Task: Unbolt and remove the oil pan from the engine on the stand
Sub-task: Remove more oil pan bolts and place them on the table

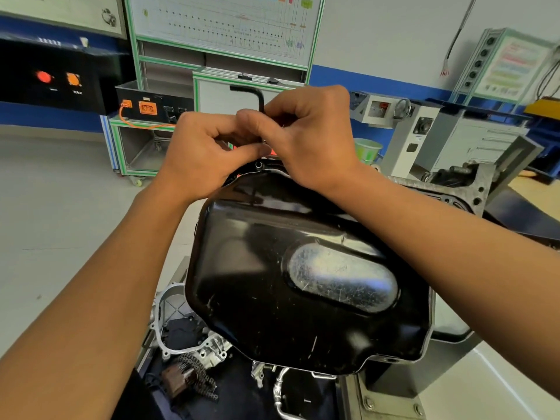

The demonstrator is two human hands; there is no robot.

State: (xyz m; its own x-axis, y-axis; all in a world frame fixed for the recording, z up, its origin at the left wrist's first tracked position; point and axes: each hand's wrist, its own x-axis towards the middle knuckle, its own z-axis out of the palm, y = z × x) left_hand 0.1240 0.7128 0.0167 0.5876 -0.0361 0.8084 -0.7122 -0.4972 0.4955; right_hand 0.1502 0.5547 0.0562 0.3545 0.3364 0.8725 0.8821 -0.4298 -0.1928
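— Left hand (209, 150) and right hand (309, 137): holding anything?
— Both pinch the upright shank of a black hex key (260, 100), upper centre.
— And from nearest?
— A chain (197, 374) lies lower left. The oil pan (272, 277) fills the centre, seated on the engine, its far rim beneath the hands. A wiring board (224, 28) stands at the top.

The black oil pan (291, 268) sits upside down on the grey engine (478, 183) — its rim lies on the block. Below, a dark surface (242, 389) carries a chain (209, 386), a silver cover (169, 301) and a bent pipe (277, 389).
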